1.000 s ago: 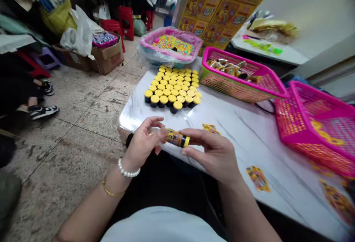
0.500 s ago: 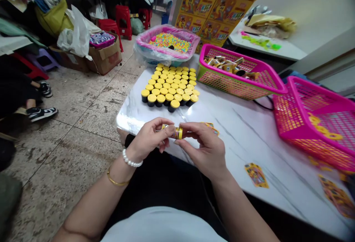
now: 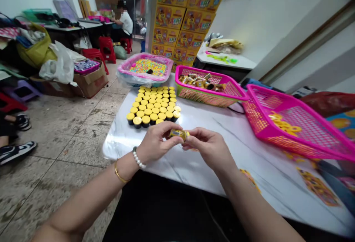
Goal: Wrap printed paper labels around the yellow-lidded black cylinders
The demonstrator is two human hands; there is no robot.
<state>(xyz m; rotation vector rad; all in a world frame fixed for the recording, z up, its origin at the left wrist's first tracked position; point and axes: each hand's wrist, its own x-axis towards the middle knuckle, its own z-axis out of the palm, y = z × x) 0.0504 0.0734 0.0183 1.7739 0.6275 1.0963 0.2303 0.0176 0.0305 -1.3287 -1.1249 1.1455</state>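
My left hand (image 3: 155,140) is closed around a small jar (image 3: 178,134) with a yellow printed wrapping, held sideways above the table's near edge. The fingertips of my right hand (image 3: 212,145) pinch the jar's right end, partly hiding it. Just beyond the hands, several rows of black jars with yellow lids (image 3: 149,106) stand upright, packed close together. A printed yellow card (image 3: 251,180) lies partly hidden behind my right forearm.
A pink basket of wrapped jars (image 3: 212,98) and a basin of coloured beads (image 3: 122,72) stand behind. At right are a pink basket with yellow pieces (image 3: 299,149) and printed cards (image 3: 318,186). Stacked yellow boxes (image 3: 169,16) rise behind. A person (image 3: 127,23) sits far back.
My view has tilted up and turned right. Both hands still hold the small jar, which has turned so that more of its printed side shows.
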